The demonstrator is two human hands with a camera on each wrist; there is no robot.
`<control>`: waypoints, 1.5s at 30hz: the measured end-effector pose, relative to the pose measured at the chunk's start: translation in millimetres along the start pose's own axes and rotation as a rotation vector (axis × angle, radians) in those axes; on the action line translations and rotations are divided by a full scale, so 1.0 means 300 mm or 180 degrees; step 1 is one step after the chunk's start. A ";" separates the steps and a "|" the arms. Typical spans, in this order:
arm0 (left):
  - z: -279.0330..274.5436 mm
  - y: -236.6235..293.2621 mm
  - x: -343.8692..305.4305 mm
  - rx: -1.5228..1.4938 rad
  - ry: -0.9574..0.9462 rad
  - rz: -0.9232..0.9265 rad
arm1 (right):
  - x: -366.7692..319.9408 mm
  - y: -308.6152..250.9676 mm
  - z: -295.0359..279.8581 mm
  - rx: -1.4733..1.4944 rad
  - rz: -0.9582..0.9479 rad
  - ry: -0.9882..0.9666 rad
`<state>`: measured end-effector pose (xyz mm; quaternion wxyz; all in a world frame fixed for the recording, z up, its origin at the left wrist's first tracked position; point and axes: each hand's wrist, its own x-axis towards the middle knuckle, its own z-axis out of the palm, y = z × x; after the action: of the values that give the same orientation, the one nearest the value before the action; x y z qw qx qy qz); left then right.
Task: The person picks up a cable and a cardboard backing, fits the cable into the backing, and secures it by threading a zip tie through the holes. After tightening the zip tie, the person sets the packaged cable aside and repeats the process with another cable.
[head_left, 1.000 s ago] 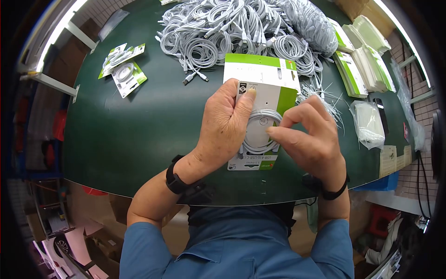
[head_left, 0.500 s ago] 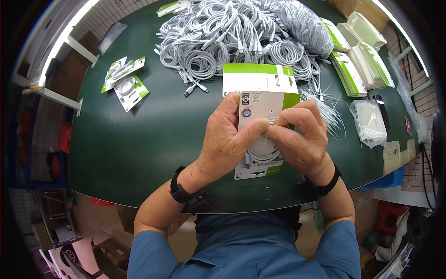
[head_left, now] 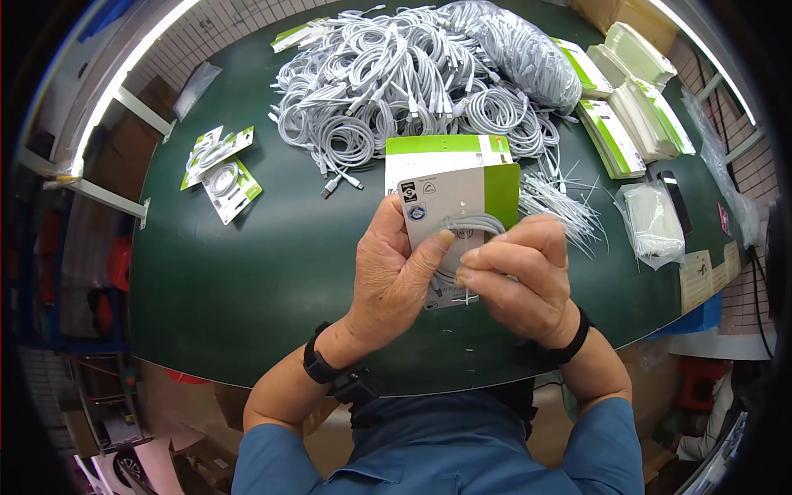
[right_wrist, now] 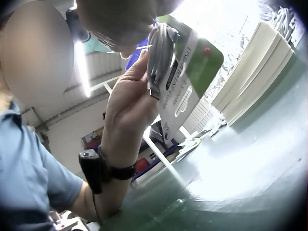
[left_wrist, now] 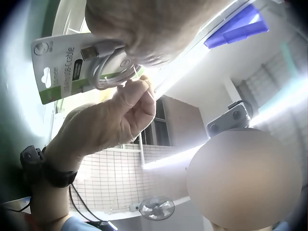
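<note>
The left hand [head_left: 392, 268] grips the left edge of a white and green card [head_left: 454, 191], thumb on its face. A coiled white cable [head_left: 483, 221] lies against the card, its USB plug showing in the left wrist view [left_wrist: 95, 51]. The right hand [head_left: 528, 276] pinches a thin white tie [head_left: 467, 295] between thumb and fingers in front of the coil. In the right wrist view the tie [right_wrist: 143, 47] sticks out beside the coil [right_wrist: 161, 53]. Behind the held card, another card [head_left: 400, 165] is partly covered.
A large heap of coiled cables [head_left: 371, 82] fills the table's far side. Loose white ties [head_left: 561, 206] lie right of the hands, near a bag of ties [head_left: 653, 219] and card stacks [head_left: 610, 136]. Carded cables [head_left: 223, 180] lie at left, on the green table [head_left: 247, 289].
The right hand came to the coil and now pinches the tie, pulled slightly down from the card. The left thumb has moved from the card's top to the coil. The card has tilted.
</note>
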<state>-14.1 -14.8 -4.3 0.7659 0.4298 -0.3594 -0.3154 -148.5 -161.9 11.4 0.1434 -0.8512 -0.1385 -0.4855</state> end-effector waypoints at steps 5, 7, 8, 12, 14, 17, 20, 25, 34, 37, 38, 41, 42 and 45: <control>-0.007 -0.004 -0.002 -0.0015 0.0000 0.0071 | -0.023 -0.007 0.029 0.0410 0.0362 0.0184; -0.008 0.001 0.000 0.0055 0.0029 0.0036 | -0.018 -0.006 0.028 0.0477 0.0376 0.0175; -0.009 0.005 0.003 0.0093 0.0041 0.0018 | -0.016 -0.007 0.027 0.0515 0.0378 0.0154; -0.007 0.010 0.007 0.0014 0.0098 -0.0041 | -0.018 -0.014 0.032 0.0677 0.0367 0.0078; -0.007 0.012 0.009 -0.0053 0.0120 -0.0089 | -0.019 -0.015 0.037 0.0786 0.0391 0.0045; -0.005 0.008 0.008 -0.0048 0.0176 -0.0080 | -0.019 -0.016 0.037 0.0965 0.0498 0.0003; -0.006 0.009 0.010 0.0020 0.0198 -0.0099 | -0.015 -0.017 0.032 0.1115 0.0559 -0.0074; -0.011 -0.003 0.012 0.0008 0.0216 -0.0102 | -0.018 -0.012 0.026 0.1337 0.0628 -0.0209; -0.017 -0.014 0.010 -0.0045 0.0201 -0.0134 | -0.022 -0.020 0.027 0.1664 0.0888 -0.0131; -0.017 -0.014 0.011 -0.0019 0.0205 -0.0162 | -0.026 -0.017 0.035 0.1393 0.0747 -0.0142; -0.017 -0.014 0.012 0.0005 0.0197 -0.0182 | -0.025 -0.018 0.036 0.1290 0.0748 -0.0137; -0.020 -0.031 0.006 0.0044 0.0087 -0.0186 | -0.027 -0.022 0.038 0.1045 0.0771 -0.0062; -0.017 -0.033 0.004 0.0020 0.0097 -0.0211 | -0.028 -0.019 0.042 0.1005 0.0787 0.0009; -0.006 -0.040 -0.005 -0.0017 0.0116 -0.0288 | -0.021 -0.007 0.036 0.0987 0.0970 0.0179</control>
<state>-15.6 -18.1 -16.0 0.7585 0.4492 -0.3248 -0.3428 -143.8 -156.5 0.8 0.3481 -0.8162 -0.0772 -0.4546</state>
